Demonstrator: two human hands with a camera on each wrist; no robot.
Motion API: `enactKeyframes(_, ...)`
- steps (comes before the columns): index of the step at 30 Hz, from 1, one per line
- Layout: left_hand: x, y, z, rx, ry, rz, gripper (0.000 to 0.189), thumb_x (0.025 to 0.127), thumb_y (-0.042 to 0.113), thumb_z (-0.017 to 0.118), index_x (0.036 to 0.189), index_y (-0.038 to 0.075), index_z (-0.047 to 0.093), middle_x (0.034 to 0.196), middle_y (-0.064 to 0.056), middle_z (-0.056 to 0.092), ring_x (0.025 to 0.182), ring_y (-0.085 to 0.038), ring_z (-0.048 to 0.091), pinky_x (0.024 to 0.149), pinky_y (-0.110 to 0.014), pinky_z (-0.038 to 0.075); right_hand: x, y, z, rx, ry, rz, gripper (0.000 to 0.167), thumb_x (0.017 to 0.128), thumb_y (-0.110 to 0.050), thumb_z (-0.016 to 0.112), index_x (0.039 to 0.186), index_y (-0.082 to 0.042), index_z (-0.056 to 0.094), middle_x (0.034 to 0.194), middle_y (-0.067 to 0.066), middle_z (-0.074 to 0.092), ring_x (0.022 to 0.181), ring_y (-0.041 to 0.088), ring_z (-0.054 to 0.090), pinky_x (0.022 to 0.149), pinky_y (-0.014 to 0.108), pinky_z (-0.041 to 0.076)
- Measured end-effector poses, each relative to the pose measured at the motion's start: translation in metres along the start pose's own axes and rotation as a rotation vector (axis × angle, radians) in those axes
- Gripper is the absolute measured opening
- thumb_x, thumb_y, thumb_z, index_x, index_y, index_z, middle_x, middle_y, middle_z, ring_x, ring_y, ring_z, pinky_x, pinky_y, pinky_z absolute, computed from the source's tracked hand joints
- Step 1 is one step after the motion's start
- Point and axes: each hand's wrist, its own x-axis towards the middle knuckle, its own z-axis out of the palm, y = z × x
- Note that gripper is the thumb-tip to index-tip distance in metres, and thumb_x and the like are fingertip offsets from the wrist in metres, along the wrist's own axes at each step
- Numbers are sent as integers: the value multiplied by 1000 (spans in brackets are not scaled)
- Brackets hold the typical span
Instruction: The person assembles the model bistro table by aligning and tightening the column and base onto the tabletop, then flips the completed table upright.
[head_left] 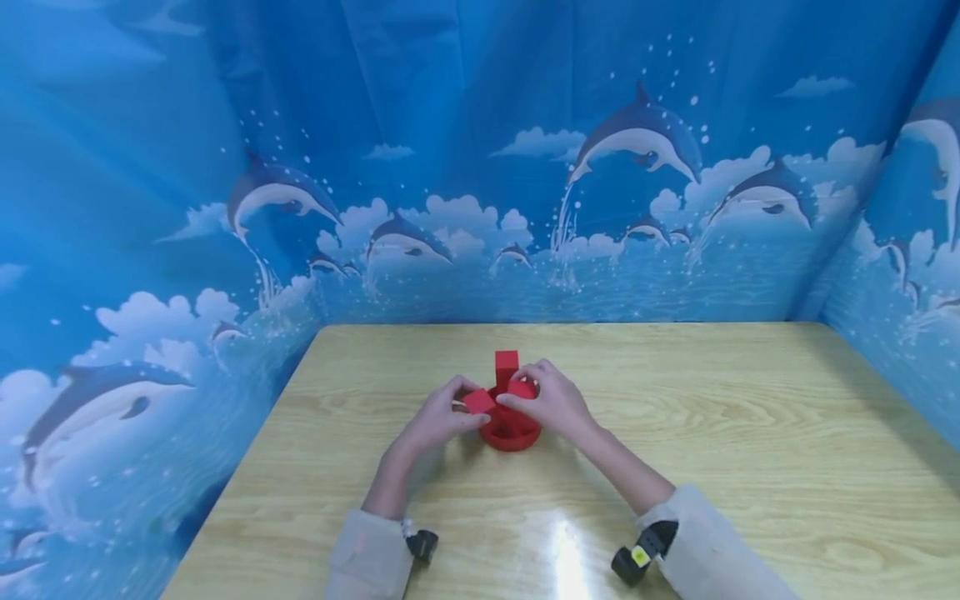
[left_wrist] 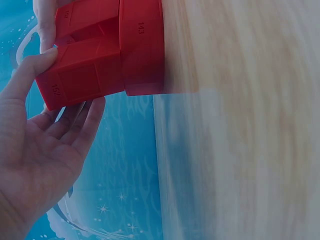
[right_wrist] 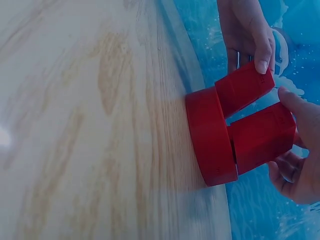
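Observation:
A round red base (head_left: 510, 442) with divided compartments sits on the table. My left hand (head_left: 441, 417) grips the top of a red block (head_left: 478, 401), thumb on one side and fingers on the other. With its thumb and fingers my right hand (head_left: 561, 406) holds a second red block (head_left: 522, 389). In the right wrist view, the left block (right_wrist: 245, 87) and right block (right_wrist: 264, 137) meet the base (right_wrist: 210, 137) at their lower ends and lean apart. How deep they sit inside is hidden. A third red block (head_left: 506, 367) stands upright at the back of the base.
The wood-grain table (head_left: 735, 450) extends to both sides of the base. Behind it and at the sides hangs a blue curtain (head_left: 465, 158) printed with dolphins. Each wrist carries a small black camera (head_left: 422, 546).

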Motion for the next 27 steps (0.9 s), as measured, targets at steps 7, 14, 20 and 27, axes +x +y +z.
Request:
enactKeyframes(7,1,-1,1,-8,-7,7,45,76,22,75,113,15,51,108,-2,54,100,-22,53,78,-34,50,0,1,1,30,-6,8,39,76,-38,74,110,-21,65,91,-3,52,79,14,50,61,26,46)
enactKeyframes(14,0,0,1,-20,-11,16,43,77,20,74,113,15,51,108,-2,54,101,-23,53,78,-34,50,1,8,-7,134,-105,4,32,83,-25,69,114,-19,64,100,1,53,83,18,52,63,29,49)
enactKeyframes(20,0,0,1,-17,-4,6,44,76,21,75,113,16,51,108,-1,54,101,-23,52,78,-35,50,0,14,-13,191,-91,70,37,83,-23,69,117,-14,60,111,4,52,81,19,53,61,27,49)
enactKeyframes(27,1,-1,2,-14,5,0,44,76,20,75,113,16,52,108,-1,54,101,-23,52,78,-35,50,-4,22,-20,274,-46,200,30,82,-26,70,101,-6,57,98,6,57,88,23,56,66,31,50)
